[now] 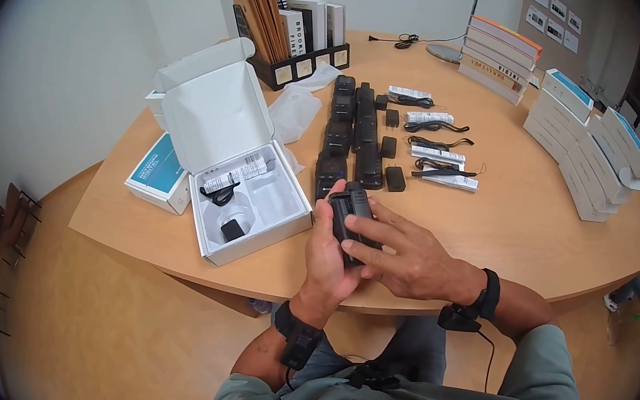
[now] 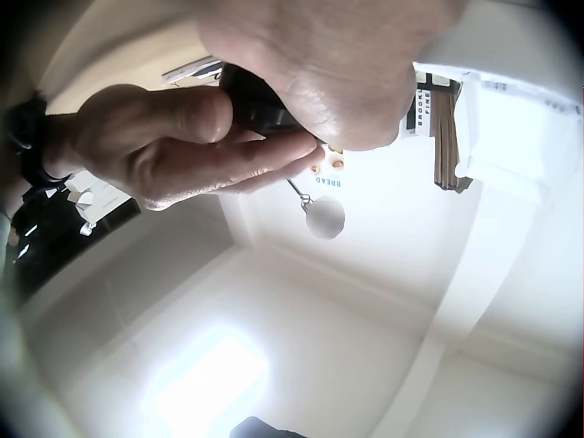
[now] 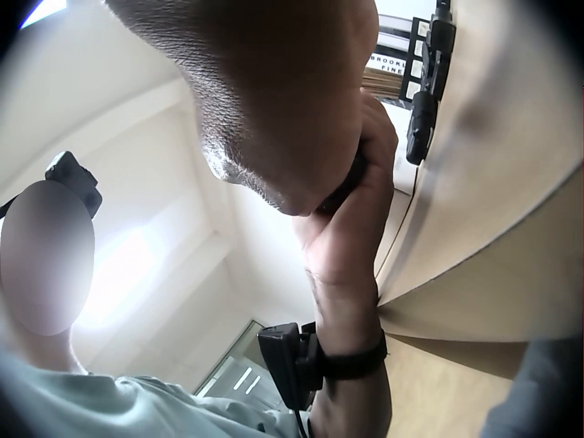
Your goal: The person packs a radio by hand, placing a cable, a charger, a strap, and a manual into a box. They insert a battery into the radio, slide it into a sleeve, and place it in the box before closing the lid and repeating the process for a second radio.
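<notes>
A black two-way radio [image 1: 353, 220] stands close over the table's front edge, its top end pointing away from me. My left hand [image 1: 322, 260] holds it from the left, thumb along its side. My right hand [image 1: 415, 256] lies over its front, with fingertips on the face. In the left wrist view, the right hand [image 2: 173, 151] has its thumb and fingers on either side of the dark radio [image 2: 260, 102]. The right wrist view shows the left hand [image 3: 365, 192] around the radio's far side; most of the radio is hidden there.
An open white box [image 1: 257, 244], holding a cable and a black adapter, stands left of the hands. Beyond the hands are rows of black devices [image 1: 337, 130], adapters [image 1: 395, 179] and straps with papers [image 1: 443, 161]. White boxes [image 1: 569, 149] and books [image 1: 498, 58] stand right.
</notes>
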The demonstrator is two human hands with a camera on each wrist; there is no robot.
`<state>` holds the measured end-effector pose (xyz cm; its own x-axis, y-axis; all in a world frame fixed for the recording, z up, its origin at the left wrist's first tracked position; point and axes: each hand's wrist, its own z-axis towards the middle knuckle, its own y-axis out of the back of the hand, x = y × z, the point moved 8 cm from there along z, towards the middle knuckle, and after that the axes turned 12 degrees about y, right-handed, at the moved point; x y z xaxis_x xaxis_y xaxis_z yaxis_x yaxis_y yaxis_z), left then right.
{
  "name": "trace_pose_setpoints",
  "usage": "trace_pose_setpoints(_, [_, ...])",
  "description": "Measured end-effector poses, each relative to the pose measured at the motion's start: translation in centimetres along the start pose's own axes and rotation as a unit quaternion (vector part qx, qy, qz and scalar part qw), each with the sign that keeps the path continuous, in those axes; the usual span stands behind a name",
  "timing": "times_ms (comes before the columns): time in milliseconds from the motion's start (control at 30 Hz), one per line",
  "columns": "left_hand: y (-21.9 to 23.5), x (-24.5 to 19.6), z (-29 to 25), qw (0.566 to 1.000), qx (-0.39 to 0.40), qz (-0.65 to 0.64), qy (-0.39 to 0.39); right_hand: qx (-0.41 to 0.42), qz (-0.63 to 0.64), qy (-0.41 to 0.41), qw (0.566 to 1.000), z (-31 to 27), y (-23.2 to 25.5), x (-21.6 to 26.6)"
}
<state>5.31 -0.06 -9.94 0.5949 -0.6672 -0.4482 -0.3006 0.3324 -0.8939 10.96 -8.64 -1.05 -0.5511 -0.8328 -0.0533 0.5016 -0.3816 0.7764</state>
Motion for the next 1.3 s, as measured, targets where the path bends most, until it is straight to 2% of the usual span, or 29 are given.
trace_pose_setpoints(100, [-0.2,0.0,-0.1,1.000,-0.017,-0.008,-0.006,0.023,-0.021,0.017,0.999,-0.1,-0.5,0.0])
trace_pose_setpoints(233, [-0.3,-0.1,-0.3,1.000,-0.004,0.002,-0.009,0.007,-0.019,0.022,1.000,-0.4,-0.6,-0.1])
trace_pose_setpoints(400, [-0.8,0.4,-0.5,1.000,-0.011,0.009,-0.018,-0.014,0.025,-0.019,0.999,-0.7,-0.2,-0.7])
trace_pose_setpoints(533, [-1.2,0.2,-0.6,0.999,-0.009,0.014,-0.040,-0.018,0.030,-0.016,0.999,-0.5,0.3,-0.7])
trace_pose_setpoints(700, [-0.1,0.0,-0.2,0.999,-0.019,0.015,-0.031,-0.007,0.053,-0.051,0.997,-0.7,-0.3,-1.5])
trace_pose_setpoints(833, [0.1,-0.5,-1.3,1.000,-0.005,0.006,0.010,-0.017,0.068,-0.032,0.997,0.4,1.1,-1.5])
trace_pose_setpoints(900, [1.0,-1.3,-2.1,1.000,-0.018,-0.009,0.014,-0.045,0.121,-0.024,0.991,0.6,2.1,-2.4])
trace_pose_setpoints(933, [1.1,-1.4,-2.7,0.999,0.017,0.027,0.039,-0.090,0.112,-0.044,0.989,1.1,2.8,-3.5])
trace_pose_setpoints(967, [0.5,-1.4,-3.3,0.995,0.052,0.062,0.064,-0.094,0.111,-0.044,0.988,2.0,3.2,-4.3])
trace_pose_setpoints(1000, [0.9,-1.9,-4.0,0.993,-0.019,0.113,0.027,-0.085,0.129,-0.126,0.980,2.6,3.2,-6.4])
trace_pose_setpoints(1033, [0.5,-2.1,-4.5,0.993,-0.018,0.116,0.029,-0.075,0.145,-0.207,0.965,3.0,3.2,-8.6])
trace_pose_setpoints(1100, [0.0,-4.0,-5.9,0.964,-0.040,0.250,-0.077,0.022,0.237,-0.293,0.926,4.4,0.3,-13.2])
trace_pose_setpoints(1167, [0.3,-4.5,-6.1,0.965,-0.045,0.242,-0.087,0.064,0.126,-0.253,0.957,7.3,-2.0,-16.4])
trace_pose_setpoints(1233, [1.5,-5.1,-6.2,0.972,-0.083,0.198,-0.092,0.082,0.066,-0.244,0.964,9.3,-5.7,-20.2])
trace_pose_setpoints(1300, [2.3,-5.2,-6.1,0.978,-0.080,0.170,-0.089,0.148,0.032,-0.264,0.953,10.9,-9.3,-22.9])
